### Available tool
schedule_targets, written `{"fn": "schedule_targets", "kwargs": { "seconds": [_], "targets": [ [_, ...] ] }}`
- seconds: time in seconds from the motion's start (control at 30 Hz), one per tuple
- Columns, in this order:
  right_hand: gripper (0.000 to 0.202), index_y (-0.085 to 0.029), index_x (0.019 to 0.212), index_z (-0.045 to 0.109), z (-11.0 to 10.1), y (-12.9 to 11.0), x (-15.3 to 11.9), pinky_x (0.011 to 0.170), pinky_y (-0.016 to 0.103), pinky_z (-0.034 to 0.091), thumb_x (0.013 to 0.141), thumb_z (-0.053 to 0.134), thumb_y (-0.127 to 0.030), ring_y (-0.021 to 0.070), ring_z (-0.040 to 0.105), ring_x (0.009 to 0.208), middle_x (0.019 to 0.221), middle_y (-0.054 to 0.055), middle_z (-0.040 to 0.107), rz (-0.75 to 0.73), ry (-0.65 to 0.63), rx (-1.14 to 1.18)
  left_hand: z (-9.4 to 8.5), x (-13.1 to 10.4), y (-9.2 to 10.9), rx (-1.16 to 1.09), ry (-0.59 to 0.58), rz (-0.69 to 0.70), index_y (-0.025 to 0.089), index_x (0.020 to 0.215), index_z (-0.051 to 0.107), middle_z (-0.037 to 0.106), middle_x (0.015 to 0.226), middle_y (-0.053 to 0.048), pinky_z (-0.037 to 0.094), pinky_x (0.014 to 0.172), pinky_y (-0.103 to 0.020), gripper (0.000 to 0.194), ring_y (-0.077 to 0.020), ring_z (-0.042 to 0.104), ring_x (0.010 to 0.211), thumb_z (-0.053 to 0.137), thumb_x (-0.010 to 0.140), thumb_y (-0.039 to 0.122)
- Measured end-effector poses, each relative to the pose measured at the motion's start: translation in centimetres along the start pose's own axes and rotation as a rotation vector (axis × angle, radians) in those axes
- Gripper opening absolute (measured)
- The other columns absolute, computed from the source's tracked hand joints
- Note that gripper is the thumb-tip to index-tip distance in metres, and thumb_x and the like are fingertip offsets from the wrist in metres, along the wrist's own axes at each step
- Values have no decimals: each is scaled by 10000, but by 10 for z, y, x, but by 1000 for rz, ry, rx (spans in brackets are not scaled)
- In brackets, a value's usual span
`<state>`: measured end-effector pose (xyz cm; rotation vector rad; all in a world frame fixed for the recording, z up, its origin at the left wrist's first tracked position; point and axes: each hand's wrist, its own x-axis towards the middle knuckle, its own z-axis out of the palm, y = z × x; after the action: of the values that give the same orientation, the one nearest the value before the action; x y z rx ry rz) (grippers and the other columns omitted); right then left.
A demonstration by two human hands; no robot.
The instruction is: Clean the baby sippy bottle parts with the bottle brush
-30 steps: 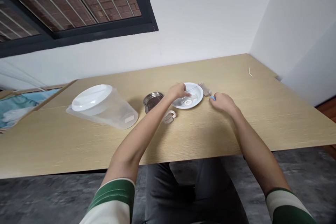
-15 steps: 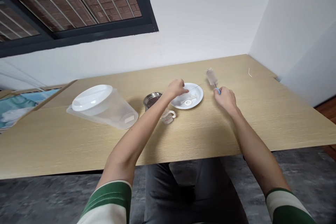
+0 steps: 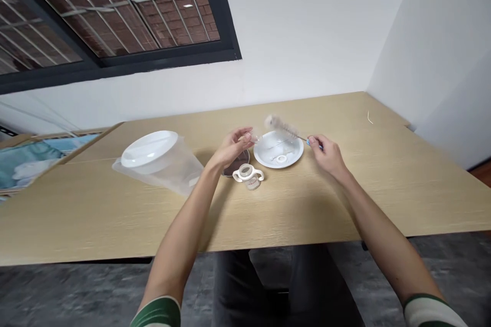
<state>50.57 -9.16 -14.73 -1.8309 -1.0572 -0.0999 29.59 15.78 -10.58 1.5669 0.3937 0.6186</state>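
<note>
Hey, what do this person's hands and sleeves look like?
The left hand and right hand wear no gloves. The left sleeve, short, has a green band with a pale edge. The right sleeve, also short, shows a pale band between green parts.

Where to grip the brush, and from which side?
Likely the blue handle, from the right, as the right hand does: the brush points its bristles left, toward the left hand, and the thin wire neck gives little to hold. The right hand hides part of the handle.
</note>
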Motion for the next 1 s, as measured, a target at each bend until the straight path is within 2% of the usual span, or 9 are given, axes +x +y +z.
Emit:
{"fn": "schedule_targets", "kwargs": {
  "seconds": [0.07,0.2,0.33,0.47,0.57,0.67,0.77,0.9,1.0],
  "targets": [
    [427,-203,1029,704,3,-5,-4,703,304,446,1011,409,-511,201,659,771,915,70,741,-51,-1,17,-7,-4,-8,-114,44,12,151,1154,668,679,1225,-114,547,1016,-397,626,-190,708,989,893,682,497],
    [421,-188,1050,703,8,-12,-10,694,299,478,1006,456,-526,190,664,777,928,70,742,-123,24,97,-13,-8,-20,-237,107,7,135,1099,679,753,1010,-92,569,961,-376,619,-189,726,929,927,637,463],
    [324,-177,1069,683,12,-19,-15,710,307,503,1004,510,-443,186,670,790,936,72,737,-258,46,56,-13,-12,-32,-281,157,20,127,1056,686,766,944,-84,589,895,-342,631,-187,737,873,954,583,449],
    [219,-172,1134,659,17,-25,-20,753,297,523,1004,537,-299,181,690,875,1024,90,740,-466,34,45,-11,-17,-41,-250,181,46,123,1054,689,770,940,-93,594,843,-329,614,-196,744,842,929,617,481],
    [206,-164,1155,653,22,-25,-23,666,278,510,991,561,-249,160,672,761,935,78,734,-575,7,15,-8,-21,-45,-235,183,60,128,1046,685,771,921,-88,597,804,-338,616,-209,748,809,923,615,499],
    [192,-149,1126,660,24,-22,-21,596,283,476,988,560,-237,154,630,657,828,63,707,-601,30,-70,-7,-26,-45,-226,161,71,124,1067,689,772,923,-95,598,802,-331,612,-206,748,808,913,638,496],
    [167,-152,1090,663,21,-20,-19,610,293,479,982,562,-228,165,638,669,816,65,706,-586,88,-119,-7,-31,-42,-225,161,74,124,1091,693,769,974,-107,596,846,-338,607,-203,748,841,910,653,484],
    [135,-172,1076,652,17,-27,-21,679,290,513,965,582,-203,172,674,762,915,80,737,-579,124,-35,-7,-36,-37,-255,201,69,143,1109,680,752,1085,-115,588,900,-347,598,-206,751,893,924,651,441],
    [149,-172,1092,651,19,-33,-25,632,280,497,961,589,-204,155,644,696,872,68,726,-604,81,6,-8,-39,-34,-281,167,69,173,1229,639,735,1152,-117,580,944,-356,659,-220,746,973,915,680,413]
  ]
}}
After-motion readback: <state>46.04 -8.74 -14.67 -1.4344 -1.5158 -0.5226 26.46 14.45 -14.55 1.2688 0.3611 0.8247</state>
